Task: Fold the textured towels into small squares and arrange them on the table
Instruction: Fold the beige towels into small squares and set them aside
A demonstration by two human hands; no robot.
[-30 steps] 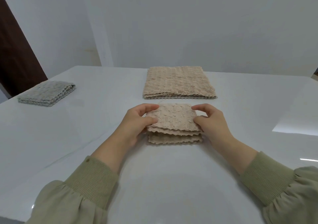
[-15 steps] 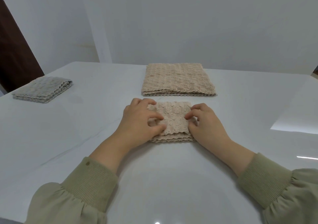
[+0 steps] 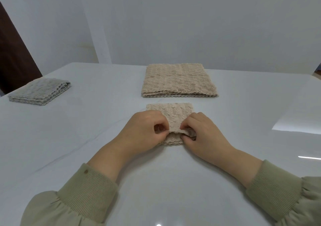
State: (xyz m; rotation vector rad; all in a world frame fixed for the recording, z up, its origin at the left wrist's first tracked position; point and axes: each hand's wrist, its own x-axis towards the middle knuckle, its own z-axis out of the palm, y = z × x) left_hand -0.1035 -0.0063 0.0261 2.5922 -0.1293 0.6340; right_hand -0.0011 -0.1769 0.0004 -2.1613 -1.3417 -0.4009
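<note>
1. White wall stands behind a glossy white bench that carries three towels.
2. Far left, a grey textured towel lies folded in a neat stack, well apart from the work and apparently finished.
3. Since a second ago, both hands have left the outer sides of the piece and come together at the middle of its near edge. It was lifted then with its layers fanning open, and half a second ago it was being pressed down. It now lies flat on the bench.
4. The left hand curls its fingers down to meet the thumb, pinching the near edge of the top layer.
5. Between the hands, the small beige textured towel sits at bench centre, its far half lying flat and roughly square. I judge the fold essentially made and now being squared up.
6. Just behind it, not touching, a larger beige ribbed towel rests in a wider fold, probably next.
7. The right hand mirrors the left. Its fingers are bent tight and nip the same top edge, with the thumb tucked under the layer.
</note>
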